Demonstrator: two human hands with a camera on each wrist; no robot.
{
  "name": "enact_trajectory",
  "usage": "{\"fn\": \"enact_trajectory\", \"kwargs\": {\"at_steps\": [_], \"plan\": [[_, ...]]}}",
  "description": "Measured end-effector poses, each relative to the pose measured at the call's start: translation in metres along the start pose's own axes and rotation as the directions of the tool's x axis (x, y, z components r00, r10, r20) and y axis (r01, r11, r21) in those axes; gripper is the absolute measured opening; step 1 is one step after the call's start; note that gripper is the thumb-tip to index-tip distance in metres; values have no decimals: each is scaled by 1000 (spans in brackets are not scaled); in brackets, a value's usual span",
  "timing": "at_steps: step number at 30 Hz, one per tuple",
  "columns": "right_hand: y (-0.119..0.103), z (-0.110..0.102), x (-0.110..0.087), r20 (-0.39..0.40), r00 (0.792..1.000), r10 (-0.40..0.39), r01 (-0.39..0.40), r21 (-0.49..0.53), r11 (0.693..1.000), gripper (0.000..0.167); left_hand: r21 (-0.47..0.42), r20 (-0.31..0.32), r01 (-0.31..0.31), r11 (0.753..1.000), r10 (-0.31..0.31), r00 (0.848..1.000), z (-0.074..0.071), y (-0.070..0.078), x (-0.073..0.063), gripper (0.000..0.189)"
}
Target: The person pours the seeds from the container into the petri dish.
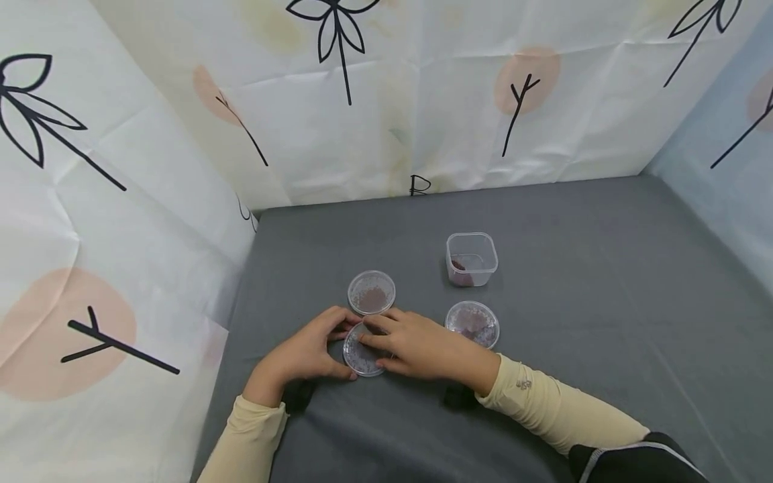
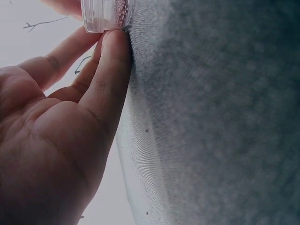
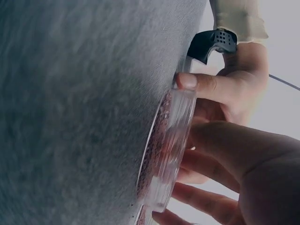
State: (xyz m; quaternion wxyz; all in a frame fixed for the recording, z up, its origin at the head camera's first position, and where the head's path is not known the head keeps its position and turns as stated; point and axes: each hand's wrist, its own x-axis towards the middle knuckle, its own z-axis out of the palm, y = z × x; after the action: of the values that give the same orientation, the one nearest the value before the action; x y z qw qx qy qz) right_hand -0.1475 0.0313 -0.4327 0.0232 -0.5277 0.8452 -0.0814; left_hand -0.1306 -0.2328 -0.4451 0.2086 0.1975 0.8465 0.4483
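In the head view, my left hand (image 1: 308, 355) holds a small round clear plastic container (image 1: 357, 352) by its side, thumb at the near edge and fingers at the far edge. Reddish-brown grains (image 3: 154, 145) show through its wall in the right wrist view. Over the same container reaches my right hand (image 1: 417, 345), its fingers spread and touching the top. That hand hides part of the container. A second round container (image 1: 371, 293) with brownish grains stands just beyond, and a third round container (image 1: 473, 324) lies beside the right wrist.
A square clear plastic tub (image 1: 472, 260) with some dark reddish grains stands farther back on the grey cloth (image 1: 604, 288). White printed fabric (image 1: 423, 100) walls the table in at the back and both sides.
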Motion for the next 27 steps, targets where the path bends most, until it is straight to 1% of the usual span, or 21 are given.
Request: {"fn": "enact_trajectory", "kwargs": {"at_steps": [3, 6, 9, 11, 14, 19, 23, 27], "plan": [[2, -3, -3, 2, 1000, -3, 3, -1, 1000, 52, 11, -3, -8, 1000, 8, 1000, 1, 1, 1, 86], [6, -8, -7, -3, 1000, 8, -8, 32, 999, 53, 20, -2, -13, 1000, 13, 1000, 3, 2, 4, 87], [12, -16, -12, -35, 999, 22, -19, 69, 997, 55, 32, -2, -29, 999, 29, 1000, 4, 4, 6, 87], [16, -22, -15, -65, 997, 30, -25, 76, 997, 56, 36, -5, -37, 999, 38, 999, 5, 6, 7, 87], [22, -28, -20, -86, 994, 69, -62, 82, 995, 61, 50, -15, -34, 998, 35, 999, 6, 8, 6, 88], [32, -37, -29, -89, 983, 160, -149, 119, 982, 75, 52, -17, -20, 998, 21, 1000, 5, 9, 4, 92], [40, -46, -38, -110, 972, 210, -197, 119, 973, 79, 58, -13, -29, 998, 30, 999, 4, 10, 3, 95], [50, -51, -50, -140, 958, 251, -237, 108, 966, 81, 83, -21, -17, 996, 18, 1000, 4, 14, 1, 95]]}}
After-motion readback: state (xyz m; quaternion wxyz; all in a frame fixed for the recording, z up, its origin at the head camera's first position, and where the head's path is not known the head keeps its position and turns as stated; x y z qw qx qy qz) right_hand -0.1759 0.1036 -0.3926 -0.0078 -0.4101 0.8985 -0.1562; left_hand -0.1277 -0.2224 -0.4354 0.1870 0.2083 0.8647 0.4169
